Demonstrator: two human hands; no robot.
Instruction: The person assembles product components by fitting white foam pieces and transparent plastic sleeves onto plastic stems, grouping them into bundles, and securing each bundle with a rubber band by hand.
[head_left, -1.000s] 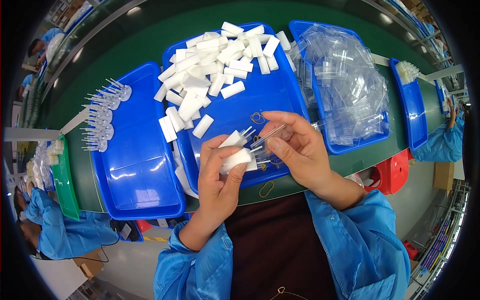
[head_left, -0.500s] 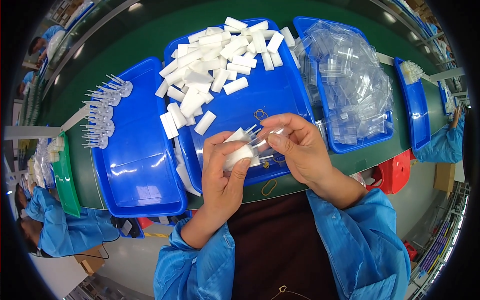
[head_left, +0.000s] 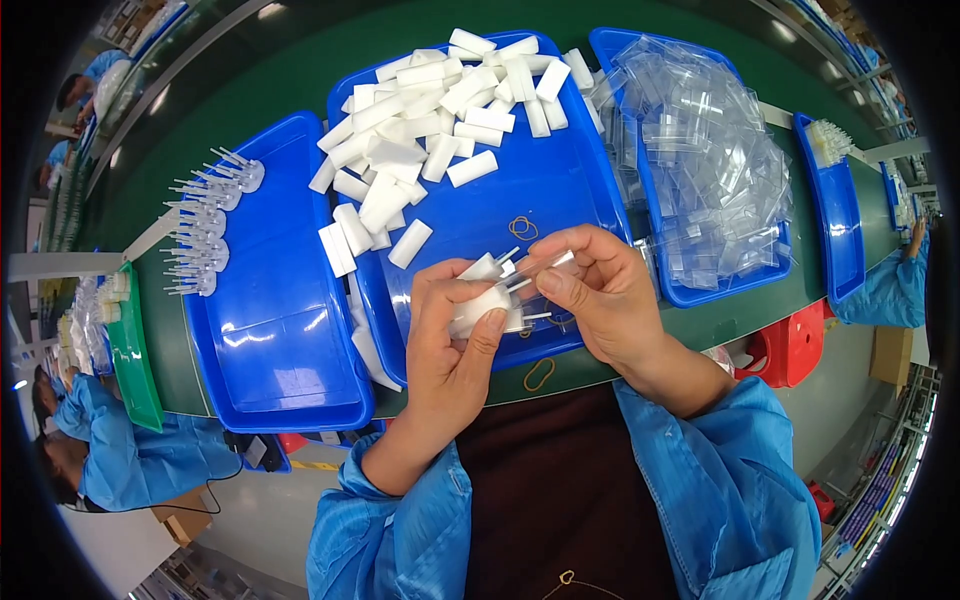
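Over the near edge of the middle blue tray, my left hand point(head_left: 447, 345) is closed around a white foam block point(head_left: 484, 308). Thin white rods point(head_left: 536, 316) stick out of the block's right side, and part of the piece is hidden by the fingers. My right hand point(head_left: 612, 300) pinches a clear plastic piece point(head_left: 545, 266) between thumb and fingers. That piece meets the rod ends; I cannot tell whether it is around them or beside them. Many more white foam blocks point(head_left: 420, 110) are heaped at the back of the middle tray point(head_left: 560, 190).
At right, a blue tray point(head_left: 690, 298) overflows with clear plastic pieces point(head_left: 710, 160). The left blue tray point(head_left: 270, 360) carries clear parts with white rods point(head_left: 205, 235) along its left rim. Rubber bands point(head_left: 539, 374) lie near me. A red stool point(head_left: 790, 345) stands beyond the table edge.
My right hand has tilted the clear piece slightly, its end now raised a bit above the rods. My left hand keeps its grip with hardly any movement.
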